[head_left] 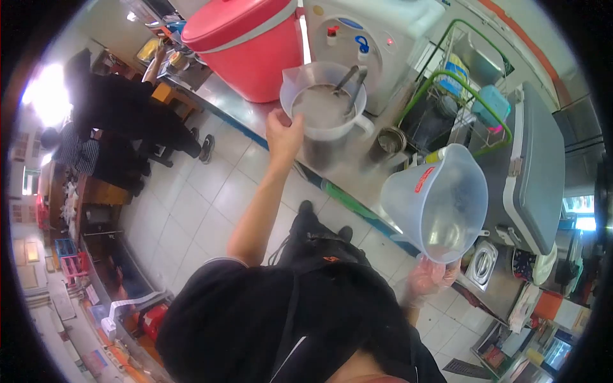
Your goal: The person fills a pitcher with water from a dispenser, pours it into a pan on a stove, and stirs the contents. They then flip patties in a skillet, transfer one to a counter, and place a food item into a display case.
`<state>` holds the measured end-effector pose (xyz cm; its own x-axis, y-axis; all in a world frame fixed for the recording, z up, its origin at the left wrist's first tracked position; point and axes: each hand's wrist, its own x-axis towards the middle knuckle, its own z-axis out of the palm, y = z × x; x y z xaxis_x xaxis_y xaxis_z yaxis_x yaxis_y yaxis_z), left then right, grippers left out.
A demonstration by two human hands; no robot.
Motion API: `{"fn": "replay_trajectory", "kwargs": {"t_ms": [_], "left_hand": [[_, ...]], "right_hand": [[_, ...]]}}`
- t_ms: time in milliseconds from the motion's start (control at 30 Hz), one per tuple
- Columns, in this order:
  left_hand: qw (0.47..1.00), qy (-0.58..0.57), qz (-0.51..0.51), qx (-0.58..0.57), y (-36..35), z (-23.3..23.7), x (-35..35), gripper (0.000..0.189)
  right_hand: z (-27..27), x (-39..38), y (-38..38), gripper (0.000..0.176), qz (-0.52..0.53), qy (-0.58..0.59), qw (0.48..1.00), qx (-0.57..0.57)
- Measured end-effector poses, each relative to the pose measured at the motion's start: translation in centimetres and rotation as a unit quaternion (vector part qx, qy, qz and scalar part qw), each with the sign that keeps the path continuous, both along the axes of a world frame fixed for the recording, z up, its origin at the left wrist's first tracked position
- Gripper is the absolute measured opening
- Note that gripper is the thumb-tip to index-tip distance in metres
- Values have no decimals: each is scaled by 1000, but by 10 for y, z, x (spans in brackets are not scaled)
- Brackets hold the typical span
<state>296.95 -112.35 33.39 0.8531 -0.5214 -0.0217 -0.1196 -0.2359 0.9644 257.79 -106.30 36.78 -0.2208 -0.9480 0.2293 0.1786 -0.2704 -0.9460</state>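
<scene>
My left hand [284, 135], bare, is at the near left wall of a translucent plastic pitcher [325, 133]. Its thumb and curled fingers are apart, and it appears to touch the wall without gripping it. Inside the pitcher is a greyish-brown liquid [317, 107], with the handles of two utensils [350, 86] sticking out. In a clear plastic glove, my right hand [433, 276] holds a large clear measuring jug [440, 198] with red print by its lower end. The jug is tilted with its mouth facing me, and no liquid shows in it.
Behind the pitcher stand a red lidded bucket [249, 48] and a white dispenser [383, 32] with red and blue taps. A metal cup [388, 144], a green-edged wire rack [456, 96] and a grey cooler box [536, 169] line the counter. Other people [121, 108] stand at left.
</scene>
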Motion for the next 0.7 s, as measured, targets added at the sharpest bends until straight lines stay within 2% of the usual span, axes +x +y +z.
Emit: {"fn": "replay_trajectory", "kwargs": {"t_ms": [100,167,200,233,267,300,333,367,400,433,500,567,600,667,700], "left_hand": [[998,58,-3,-14,8,9,6,53],[997,60,-20,-49,6,0,11,48],[993,64,-34,-90,7,-7,13,44],[993,71,-46,-83,12,-2,9,44],[992,-69,-23,-105,18,7,4,40],[969,-208,-1,-132,24,12,1,36],[942,-273,-107,-165,38,11,0,34],[898,-333,-209,-198,48,8,2,32],[891,-209,-375,-151,49,-1,2,37],[843,-76,-524,-94,48,-8,-2,43],[858,0,-508,-68,29,-15,-29,56],[902,-22,-425,-76,4,-39,-62,66],[899,-17,-431,-77,-13,-48,-80,66],[927,9,-352,-131,-41,-54,-107,57],[932,20,-328,-149,-52,-52,-114,54]], "right_hand": [[21,47,-10,44,-19,-61,998,13],[29,79,-17,41,-121,-163,978,44],[22,86,-17,41,-132,-158,978,45],[16,89,-21,33,-148,-66,986,23],[12,95,-22,29,-165,-19,986,11],[13,105,-23,25,-184,29,982,1],[30,124,-26,24,-192,-147,970,12],[44,139,-28,27,-192,-318,928,16],[56,149,-27,27,-208,-312,927,13],[67,156,-24,30,-209,-326,922,0],[65,158,-15,34,-221,-333,916,-12],[50,141,5,24,-82,-283,952,-88],[52,143,12,24,-88,-278,952,-89],[60,144,25,23,-196,-281,938,-53],[63,142,29,23,-204,-275,938,-57]]}}
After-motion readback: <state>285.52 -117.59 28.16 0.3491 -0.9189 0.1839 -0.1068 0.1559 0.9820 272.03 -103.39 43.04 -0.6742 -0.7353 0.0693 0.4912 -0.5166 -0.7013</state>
